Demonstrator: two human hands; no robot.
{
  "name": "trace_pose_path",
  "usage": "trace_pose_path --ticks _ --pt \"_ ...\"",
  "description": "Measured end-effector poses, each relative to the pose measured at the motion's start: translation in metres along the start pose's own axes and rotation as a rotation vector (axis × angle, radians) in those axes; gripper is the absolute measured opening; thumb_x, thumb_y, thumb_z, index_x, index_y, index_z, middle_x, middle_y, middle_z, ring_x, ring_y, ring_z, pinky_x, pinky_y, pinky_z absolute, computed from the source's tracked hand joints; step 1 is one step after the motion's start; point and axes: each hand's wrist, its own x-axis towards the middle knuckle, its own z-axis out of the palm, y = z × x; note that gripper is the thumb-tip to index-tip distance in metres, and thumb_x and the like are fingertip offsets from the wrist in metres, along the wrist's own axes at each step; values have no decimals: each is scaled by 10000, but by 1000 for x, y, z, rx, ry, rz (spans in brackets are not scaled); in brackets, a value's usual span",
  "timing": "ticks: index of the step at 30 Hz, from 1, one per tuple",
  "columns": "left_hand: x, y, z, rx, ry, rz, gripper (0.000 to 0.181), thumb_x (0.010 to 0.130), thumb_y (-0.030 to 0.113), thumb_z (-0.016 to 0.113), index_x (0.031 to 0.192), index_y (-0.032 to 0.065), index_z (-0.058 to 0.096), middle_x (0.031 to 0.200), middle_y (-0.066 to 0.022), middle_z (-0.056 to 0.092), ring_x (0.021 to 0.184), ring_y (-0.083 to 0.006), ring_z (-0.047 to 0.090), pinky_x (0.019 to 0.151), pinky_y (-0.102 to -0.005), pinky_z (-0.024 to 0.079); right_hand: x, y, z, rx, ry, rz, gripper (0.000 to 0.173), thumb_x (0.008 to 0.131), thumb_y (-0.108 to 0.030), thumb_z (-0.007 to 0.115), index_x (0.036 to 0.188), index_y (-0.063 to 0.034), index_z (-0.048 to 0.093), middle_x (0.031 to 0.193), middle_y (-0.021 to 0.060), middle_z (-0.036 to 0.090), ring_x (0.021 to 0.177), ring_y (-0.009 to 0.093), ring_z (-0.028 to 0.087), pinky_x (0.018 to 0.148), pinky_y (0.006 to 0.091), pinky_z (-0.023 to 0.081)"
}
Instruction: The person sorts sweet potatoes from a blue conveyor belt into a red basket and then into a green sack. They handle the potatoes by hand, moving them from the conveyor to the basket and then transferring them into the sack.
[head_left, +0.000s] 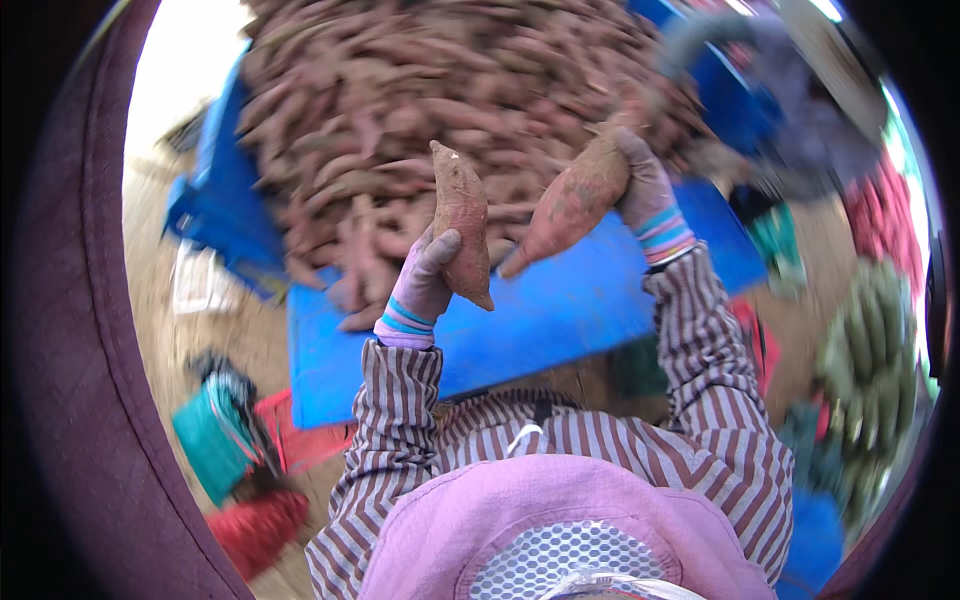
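My left hand, in a pinkish glove with a blue-striped cuff, grips a sweet potato that stands nearly upright with its tip pointing away from me. In my right hand, gloved the same way, is a thicker sweet potato crusted with soil; it slants down towards the left. Both are held above the near edge of a large heap of sweet potatoes. Under my hands lies a blue sorting board, and a few sweet potatoes rest on its left end.
A blue side panel bounds the heap on the left. At the upper right a blurred co-worker in a hat reaches to the heap. A teal bag and red mesh sack lie lower left; filled greenish sacks stand right.
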Motion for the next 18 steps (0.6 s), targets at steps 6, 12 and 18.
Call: trace_pose_path --ticks 6,12,18 --pt "23 -167 203 -300 -247 -784 677 969 375 706 1491 22 458 1448 -133 568 1312 -310 556 1117 -446 461 -236 9 -164 -94 501 -280 481 1039 -406 587 1364 -51 600 1268 104 663 1175 242 615 1076 379 477" --pt "47 -298 309 -110 -385 -1272 677 968 456 703 1458 34 502 1407 -161 598 1260 -315 596 1070 -471 501 -374 -9 -276 502 734 -43 493 1041 -401 580 1373 -38 603 1336 137 659 1227 273 598 1124 411 455" --pt "80 -359 341 418 -542 -834 335 961 311 677 1128 20 690 1089 -157 706 953 -294 685 821 -413 560 -424 9 -452 259 1241 -119 558 1052 -436 535 1439 -34 544 1397 157 608 1255 313 593 1109 435 454"
